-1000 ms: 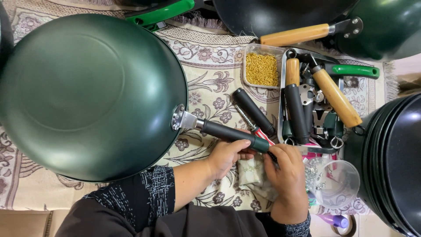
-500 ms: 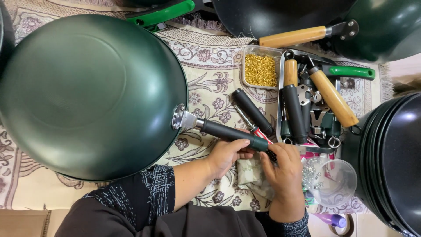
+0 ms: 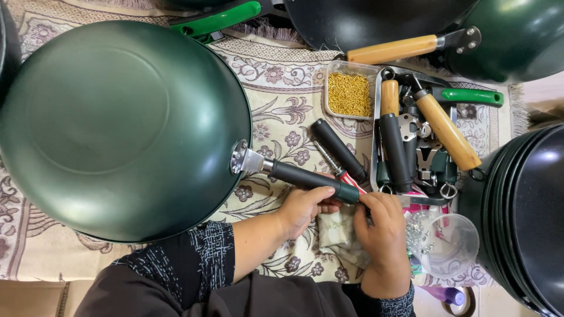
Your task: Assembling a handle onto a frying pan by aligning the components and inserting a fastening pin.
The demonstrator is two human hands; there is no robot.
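A green pan (image 3: 117, 129), overturned at the frame's left, is steadied by its handle (image 3: 311, 179), clasped in the left hand (image 3: 302, 208); the right hand (image 3: 382, 220) is pinched at the handle's end, best kept square.

Brass screws tub (image 3: 349, 94) — stacked black pans (image 3: 529, 211).
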